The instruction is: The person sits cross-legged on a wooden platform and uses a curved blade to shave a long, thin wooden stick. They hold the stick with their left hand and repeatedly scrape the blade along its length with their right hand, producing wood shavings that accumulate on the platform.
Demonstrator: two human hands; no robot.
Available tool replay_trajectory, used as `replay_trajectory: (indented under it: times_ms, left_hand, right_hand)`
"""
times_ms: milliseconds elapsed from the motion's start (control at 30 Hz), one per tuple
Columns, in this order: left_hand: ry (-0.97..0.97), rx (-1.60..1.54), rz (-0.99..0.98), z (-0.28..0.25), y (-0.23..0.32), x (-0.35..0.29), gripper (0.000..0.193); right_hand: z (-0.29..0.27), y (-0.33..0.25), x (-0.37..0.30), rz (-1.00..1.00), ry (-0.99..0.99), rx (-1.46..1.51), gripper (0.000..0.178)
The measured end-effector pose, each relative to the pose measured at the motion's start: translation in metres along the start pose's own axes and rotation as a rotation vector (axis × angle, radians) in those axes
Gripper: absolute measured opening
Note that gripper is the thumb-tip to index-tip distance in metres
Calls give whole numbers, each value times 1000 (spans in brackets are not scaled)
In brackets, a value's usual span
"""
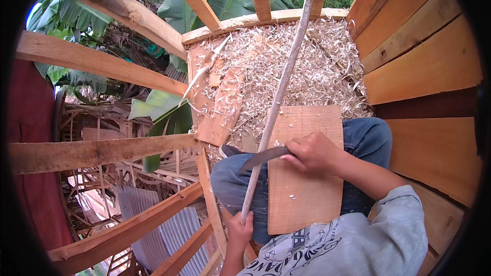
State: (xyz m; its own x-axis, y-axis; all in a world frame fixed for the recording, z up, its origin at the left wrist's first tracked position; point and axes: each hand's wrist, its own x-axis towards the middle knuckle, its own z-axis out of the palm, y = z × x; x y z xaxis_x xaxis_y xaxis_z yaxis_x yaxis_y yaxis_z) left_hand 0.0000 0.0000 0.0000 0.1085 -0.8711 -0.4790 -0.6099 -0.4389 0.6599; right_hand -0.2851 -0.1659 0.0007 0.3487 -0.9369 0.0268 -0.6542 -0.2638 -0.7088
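A long, rough greyish stick slants across my lap, its far end reaching up past the far rail. My left hand grips the stick near its lower end, beside my left knee. In my right hand is a knife, its fingers wrapped round the handle, which they hide. The dark knife blade points left and lies across the stick, above my left hand. Under my right hand a flat wooden board rests on my lap, with a few small chips on it.
Curly wood shavings cover the floor ahead, with loose planks at their left. Wooden rails line the left side, and a plank wall stands close on the right. Beyond the rails are banana leaves and corrugated sheets lower down.
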Motion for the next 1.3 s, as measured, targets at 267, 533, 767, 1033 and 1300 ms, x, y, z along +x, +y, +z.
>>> replay_trajectory:
  times_ms: [267, 533, 767, 1033, 1300]
  left_hand:
    - [0, -14, 32, 7, -3, 11, 34]
    - [12, 17, 21, -3, 3, 3, 34]
    - [35, 20, 16, 2, 6, 4, 35]
    - [67, 17, 79, 3, 7, 5, 36]
    - [8, -5, 32, -1, 11, 7, 37]
  right_hand:
    - [4, -1, -2, -189, -62, -128, 30]
    - [3, -2, 1, -131, 5, -31, 33]
    - [7, 12, 9, 101, 178, 139, 30]
    - [2, 21, 26, 31, 307, 102, 31]
    - [11, 21, 23, 166, 282, 206, 29]
